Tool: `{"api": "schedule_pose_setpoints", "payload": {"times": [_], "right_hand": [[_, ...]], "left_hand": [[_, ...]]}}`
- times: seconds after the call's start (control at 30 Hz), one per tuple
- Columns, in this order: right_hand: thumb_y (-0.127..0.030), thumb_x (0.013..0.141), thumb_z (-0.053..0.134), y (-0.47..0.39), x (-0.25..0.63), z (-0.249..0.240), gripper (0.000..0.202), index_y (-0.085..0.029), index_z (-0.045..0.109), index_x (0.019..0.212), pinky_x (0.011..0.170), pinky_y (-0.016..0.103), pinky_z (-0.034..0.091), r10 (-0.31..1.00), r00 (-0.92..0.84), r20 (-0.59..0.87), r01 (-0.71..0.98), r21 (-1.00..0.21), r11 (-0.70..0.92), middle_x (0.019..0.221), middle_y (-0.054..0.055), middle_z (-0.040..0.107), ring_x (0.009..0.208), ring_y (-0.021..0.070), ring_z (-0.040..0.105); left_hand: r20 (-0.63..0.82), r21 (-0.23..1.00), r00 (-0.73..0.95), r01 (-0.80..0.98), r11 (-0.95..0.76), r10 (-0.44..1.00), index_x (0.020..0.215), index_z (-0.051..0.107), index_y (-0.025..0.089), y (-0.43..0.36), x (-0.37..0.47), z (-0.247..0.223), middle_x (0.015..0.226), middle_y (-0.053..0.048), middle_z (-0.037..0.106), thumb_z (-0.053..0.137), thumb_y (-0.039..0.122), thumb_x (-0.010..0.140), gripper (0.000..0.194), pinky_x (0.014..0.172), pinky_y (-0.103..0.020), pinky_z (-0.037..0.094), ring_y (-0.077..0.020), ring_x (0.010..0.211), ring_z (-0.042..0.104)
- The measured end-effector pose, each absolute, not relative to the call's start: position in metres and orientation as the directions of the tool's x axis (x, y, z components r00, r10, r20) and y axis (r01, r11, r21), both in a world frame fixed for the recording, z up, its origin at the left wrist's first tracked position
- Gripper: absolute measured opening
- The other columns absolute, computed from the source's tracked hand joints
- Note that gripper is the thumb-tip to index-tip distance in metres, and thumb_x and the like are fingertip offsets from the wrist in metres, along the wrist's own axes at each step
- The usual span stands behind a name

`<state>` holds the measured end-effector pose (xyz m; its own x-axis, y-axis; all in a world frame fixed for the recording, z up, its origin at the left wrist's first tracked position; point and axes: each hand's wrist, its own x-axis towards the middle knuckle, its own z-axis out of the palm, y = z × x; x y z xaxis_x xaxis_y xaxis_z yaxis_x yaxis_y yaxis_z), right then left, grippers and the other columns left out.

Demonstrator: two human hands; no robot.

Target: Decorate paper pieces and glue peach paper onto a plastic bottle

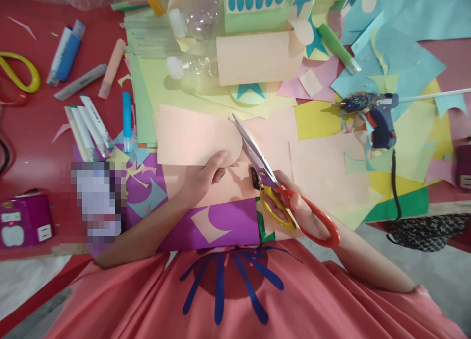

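Across your red counter, over layered sheets, your left hand pinches the peach paper and your right hand grips the scissors, so turn the paper smoothly while cutting.

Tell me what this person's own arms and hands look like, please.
The left hand and right hand are human and ungloved, with no rings that I can make out. The forearms are bare. Loose coral-pink sleeves end around the elbows, matching the top, which has fanned dark blue strokes on its front.
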<state>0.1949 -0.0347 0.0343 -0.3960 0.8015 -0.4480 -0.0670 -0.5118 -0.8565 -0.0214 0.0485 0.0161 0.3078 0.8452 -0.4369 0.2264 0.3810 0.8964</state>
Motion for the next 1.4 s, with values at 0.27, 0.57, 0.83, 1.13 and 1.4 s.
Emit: {"api": "schedule_pose_setpoints", "payload": {"times": [0.27,0.57,0.83,1.13,1.4], "right_hand": [[-0.077,0.085,0.041,-0.027,0.193,0.045,0.052,-0.026,0.048,0.095,0.043,0.024,0.027,0.801,-0.477,-0.363,-0.176,-0.853,-0.492,0.063,-0.006,0.042,0.048,0.0079,0.033],[-0.077,0.084,0.044,-0.024,0.185,0.048,0.051,-0.026,0.049,0.090,0.040,0.024,0.022,0.833,-0.393,-0.391,-0.217,-0.841,-0.497,0.063,-0.006,0.039,0.046,0.0074,0.027],[-0.078,0.084,0.041,-0.025,0.190,0.043,0.058,-0.024,0.050,0.104,0.040,0.023,0.021,0.834,-0.412,-0.367,-0.179,-0.865,-0.469,0.063,-0.009,0.035,0.045,0.0049,0.025],[-0.078,0.083,0.043,-0.023,0.193,0.048,0.060,-0.022,0.049,0.105,0.035,0.020,0.018,0.819,-0.415,-0.395,-0.157,-0.856,-0.492,0.059,-0.010,0.035,0.042,0.0038,0.022],[-0.079,0.080,0.048,-0.021,0.197,0.052,0.060,-0.021,0.049,0.098,0.037,0.022,0.019,0.815,-0.397,-0.423,-0.096,-0.864,-0.495,0.061,-0.009,0.038,0.043,0.0030,0.025]], "left_hand": [[-0.465,0.872,0.406,0.363,0.328,0.787,0.051,0.031,0.022,0.052,-0.019,0.034,0.043,0.006,0.024,0.036,0.050,0.090,0.048,0.051,-0.027,0.029,-0.0086,0.041,0.025],[-0.519,0.839,0.412,0.411,0.356,0.749,0.050,0.032,0.022,0.051,-0.021,0.032,0.042,0.007,0.026,0.038,0.052,0.087,0.048,0.052,-0.026,0.031,-0.0077,0.041,0.028],[-0.455,0.889,0.433,0.269,0.370,0.778,0.051,0.033,0.021,0.053,-0.021,0.021,0.042,0.007,0.026,0.041,0.050,0.088,0.047,0.047,-0.025,0.026,-0.0069,0.039,0.025],[-0.447,0.894,0.372,0.189,0.405,0.813,0.047,0.031,0.020,0.050,-0.027,0.010,0.042,0.006,0.026,0.049,0.051,0.088,0.054,0.045,-0.024,0.025,-0.0052,0.039,0.024],[-0.367,0.930,0.216,0.068,0.361,0.905,0.052,0.038,0.021,0.051,-0.020,0.013,0.042,0.007,0.031,0.057,0.035,0.079,0.037,0.038,-0.021,0.023,-0.0041,0.035,0.025]]}}
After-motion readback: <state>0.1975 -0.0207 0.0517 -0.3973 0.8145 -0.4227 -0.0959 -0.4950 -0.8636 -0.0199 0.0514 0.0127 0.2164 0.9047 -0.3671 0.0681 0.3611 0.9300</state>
